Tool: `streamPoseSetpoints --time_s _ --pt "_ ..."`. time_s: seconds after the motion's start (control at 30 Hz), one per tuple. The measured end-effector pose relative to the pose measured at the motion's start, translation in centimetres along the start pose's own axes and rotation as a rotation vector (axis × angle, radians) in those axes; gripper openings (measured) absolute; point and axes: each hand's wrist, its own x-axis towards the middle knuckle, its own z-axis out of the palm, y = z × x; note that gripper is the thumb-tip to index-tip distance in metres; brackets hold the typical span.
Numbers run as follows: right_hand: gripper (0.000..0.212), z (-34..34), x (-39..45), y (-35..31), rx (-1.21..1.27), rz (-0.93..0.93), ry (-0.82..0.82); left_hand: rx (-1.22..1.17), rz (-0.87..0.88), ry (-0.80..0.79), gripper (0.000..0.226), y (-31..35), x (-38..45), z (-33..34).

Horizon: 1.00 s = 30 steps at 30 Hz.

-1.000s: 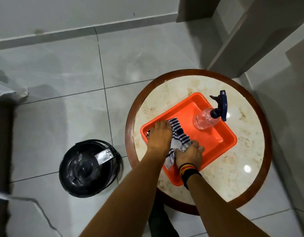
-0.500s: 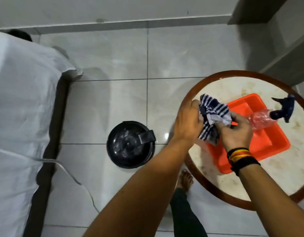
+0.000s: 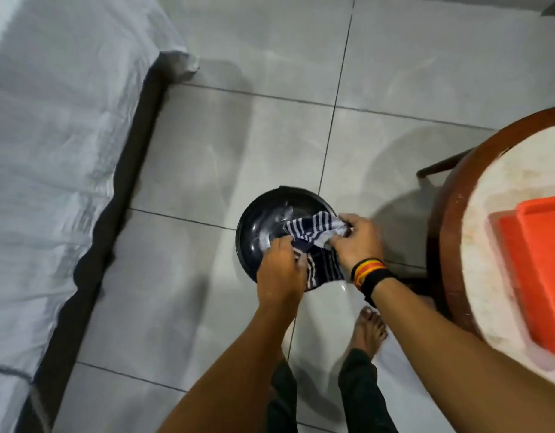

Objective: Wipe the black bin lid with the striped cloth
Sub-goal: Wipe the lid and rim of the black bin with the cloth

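The round black bin lid [image 3: 259, 226] sits on the tiled floor in the middle of the head view, glossy with reflections. The navy-and-white striped cloth [image 3: 313, 242] hangs bunched over the lid's right half. My left hand [image 3: 280, 270] grips the cloth's lower left part. My right hand [image 3: 357, 239], with a striped wristband, pinches the cloth's upper right corner. Whether the cloth touches the lid I cannot tell. Hands and cloth hide the lid's near right side.
A bed with a white sheet [image 3: 51, 151] and dark frame fills the left. A round table with a brown rim [image 3: 441, 239] stands at the right, carrying an orange tray [image 3: 538, 270]. My bare foot [image 3: 371, 331] rests just below the bin.
Both hands lifted the striped cloth out of the orange tray and carried it left and down over the bin lid. The view swung left, and the spray bottle left the frame.
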Motion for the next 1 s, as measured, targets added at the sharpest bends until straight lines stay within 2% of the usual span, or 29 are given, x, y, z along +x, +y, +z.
streamPoseSetpoints --time_s 0.07,0.1,0.2,0.23,0.37,0.5,0.6,0.7,0.77,0.8,0.87,1.0 --pt "0.048 2.4 1.9 1.0 -0.064 -0.013 -0.021 0.158 -0.007 0.000 0.041 -2.5 0.9 1.3" --pt "0.049 4.0 3.1 1.7 -0.126 -0.041 -0.032 0.213 -0.023 -0.006 0.055 -4.1 1.6 2.3" --pt "0.062 6.9 4.2 2.7 -0.326 -0.104 -0.012 0.311 -0.098 -0.120 0.130 -7.9 3.8 3.9" --pt "0.069 7.6 3.8 2.8 -0.366 -0.117 0.002 0.337 -0.090 -0.165 0.146 -8.9 4.5 4.2" --pt "0.082 11.4 2.6 4.6 -0.483 -0.170 -0.047 0.318 -0.064 -0.249 0.177 -11.2 7.5 5.7" --pt "0.077 14.0 4.9 5.5 -0.630 -0.258 0.006 0.268 -0.030 -0.265 0.180 -12.6 7.7 6.3" --pt "0.069 15.3 6.7 4.3 -0.759 -0.445 0.002 0.264 -0.013 -0.247 0.179 -12.6 7.9 6.1" --pt "0.065 14.0 6.8 5.0 -0.909 -0.755 -0.149 0.257 -0.023 -0.274 0.178 -12.2 8.0 5.8" --pt "0.063 11.6 5.6 7.1 -0.965 -0.874 -0.273 0.261 -0.040 -0.293 0.176 -11.8 7.7 5.5" --pt "0.062 10.5 4.8 8.6 -0.969 -0.870 -0.310 0.261 -0.042 -0.296 0.175 -11.8 7.6 5.4" --pt "0.061 8.8 3.5 10.7 -0.943 -0.732 -0.300 0.248 -0.045 -0.309 0.175 -11.6 7.4 5.2" --pt "0.063 10.2 5.5 8.1 -0.708 -0.391 -0.118 0.245 -0.054 -0.344 0.175 -11.6 7.6 5.1"
